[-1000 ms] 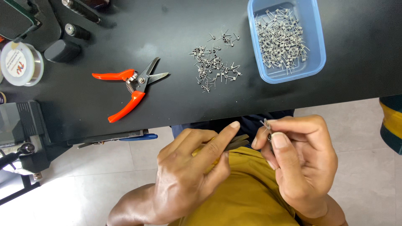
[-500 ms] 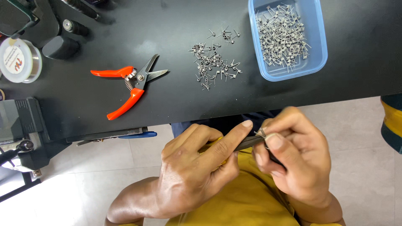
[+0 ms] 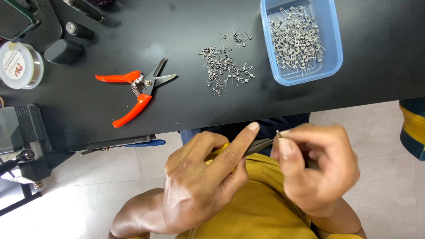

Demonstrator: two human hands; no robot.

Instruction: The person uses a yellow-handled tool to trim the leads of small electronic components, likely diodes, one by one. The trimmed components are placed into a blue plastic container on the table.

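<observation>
My left hand (image 3: 203, 181) grips yellow-handled pliers (image 3: 256, 145), index finger stretched along them. The plier tips meet a tiny metal coil (image 3: 279, 133) pinched between thumb and fingers of my right hand (image 3: 316, 170). Both hands hover over my lap, just below the edge of the black table (image 3: 199, 110). On the table lies a loose pile of small metal coils (image 3: 226, 66). A blue plastic tray (image 3: 334, 57) at the upper right holds several more coils.
Orange-handled snips (image 3: 137, 90) lie open left of the pile. A white spool (image 3: 17, 65) and dark cylindrical tools (image 3: 66, 48) sit at the far left. A grey clamp device (image 3: 22, 141) hangs at the table's left edge. Another person's sleeve (image 3: 414, 128) shows at right.
The pliers' tips have come to the coil held in my right hand. My right hand has dropped slightly and is blurred with motion. The table objects have not moved.
</observation>
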